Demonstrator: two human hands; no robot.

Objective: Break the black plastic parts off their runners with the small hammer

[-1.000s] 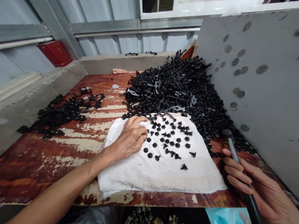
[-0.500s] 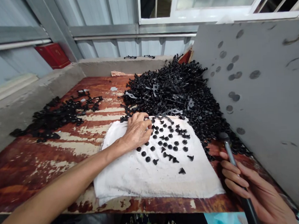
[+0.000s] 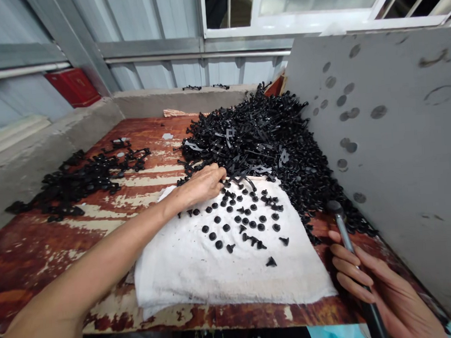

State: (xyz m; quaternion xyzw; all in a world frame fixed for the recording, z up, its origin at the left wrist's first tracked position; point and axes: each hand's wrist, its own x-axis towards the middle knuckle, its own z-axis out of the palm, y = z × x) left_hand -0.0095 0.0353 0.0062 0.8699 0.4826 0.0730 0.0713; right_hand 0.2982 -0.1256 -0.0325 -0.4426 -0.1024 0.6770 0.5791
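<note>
My left hand (image 3: 208, 182) reaches over the far edge of a white cloth (image 3: 170, 273), beside a big heap of black plastic parts (image 3: 254, 132). Its fingers are curled downward and together, and what they hold, if anything, is hidden. Several small black caps with short stems (image 3: 217, 220) lie scattered on the cloth, some stem up, some tipped over. To the right of the cloth, my right hand (image 3: 371, 277) is closed around a hammer (image 3: 344, 233) with a metal shaft, black grip and dark head, held head up.
A smaller pile of flat black parts (image 3: 86, 181) lies on the left of the worn red-brown table (image 3: 133, 131). A grey board (image 3: 394, 145) stands along the right side. A low concrete ledge (image 3: 139, 103) borders the back, and a red box (image 3: 73, 87) sits at the back left.
My left hand has moved slightly away from me, off the caps toward the heap's edge, and caps it covered now show. The right hand keeps its hold on the hammer.
</note>
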